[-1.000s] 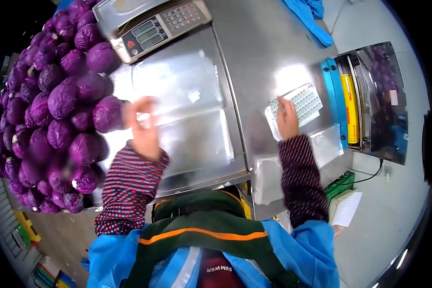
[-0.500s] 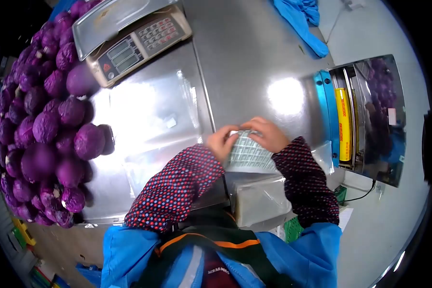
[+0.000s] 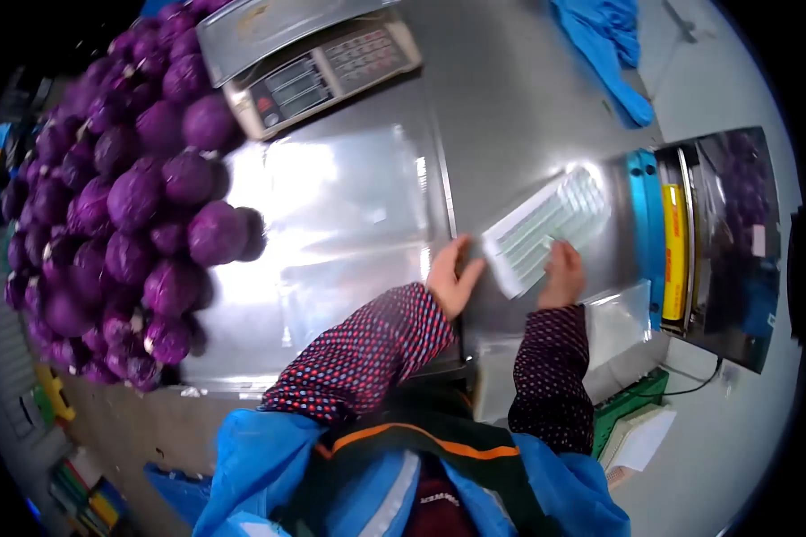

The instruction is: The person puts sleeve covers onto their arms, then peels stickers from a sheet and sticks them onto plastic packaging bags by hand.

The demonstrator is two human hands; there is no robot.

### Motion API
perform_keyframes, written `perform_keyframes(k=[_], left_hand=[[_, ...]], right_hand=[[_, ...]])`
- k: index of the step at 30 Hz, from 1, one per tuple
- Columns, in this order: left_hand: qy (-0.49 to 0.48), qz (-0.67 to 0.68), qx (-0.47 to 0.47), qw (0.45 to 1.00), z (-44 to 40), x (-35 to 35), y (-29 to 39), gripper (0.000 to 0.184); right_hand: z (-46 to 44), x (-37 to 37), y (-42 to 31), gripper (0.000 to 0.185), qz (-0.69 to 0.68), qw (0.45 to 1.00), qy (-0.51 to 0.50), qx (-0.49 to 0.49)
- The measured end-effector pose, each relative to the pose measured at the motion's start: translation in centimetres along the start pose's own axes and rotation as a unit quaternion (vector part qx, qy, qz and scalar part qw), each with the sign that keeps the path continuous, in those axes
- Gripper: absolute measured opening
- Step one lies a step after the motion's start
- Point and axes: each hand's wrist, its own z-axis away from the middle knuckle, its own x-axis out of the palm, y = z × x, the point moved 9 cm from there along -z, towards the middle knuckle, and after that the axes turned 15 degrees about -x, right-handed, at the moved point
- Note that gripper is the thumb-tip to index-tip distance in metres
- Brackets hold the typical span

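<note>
A pale green-and-white sheet of printed labels (image 3: 546, 224) is slanted above the steel table, its far end blurred. My right hand (image 3: 564, 276) is closed at the sheet's near edge, fingertips over the print; a small whitish bit shows by them. My left hand (image 3: 452, 279) is away from the sheet, near the table seam, thumb and forefinger apart, with nothing visible between them. Clear plastic bags (image 3: 340, 215) lie flat on the table to its left. A tiny pale piece (image 3: 376, 215) rests on them.
Purple cabbages (image 3: 134, 192) are heaped along the left. A weighing scale (image 3: 331, 72) stands at the back. To the right is a wrapping machine (image 3: 649, 237) with a yellow roll (image 3: 673, 255). A blue cloth or glove (image 3: 604, 54) lies at the back right. More clear plastic (image 3: 620, 324) lies near the front.
Both hands were together on the label sheet; now they are apart. The sheet has moved right and away from me with my right hand, while my left hand has let go. The view has shifted.
</note>
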Motion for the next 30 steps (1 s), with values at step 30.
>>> perform_keyframes(k=[30], left_hand=[[-0.299, -0.273, 0.08, 0.911, 1.2, -21.6, -10.4, 0.023]], right_hand=[[12.6, 10.7, 1.7, 0.037, 0.212, 0.944, -0.251, -0.019]])
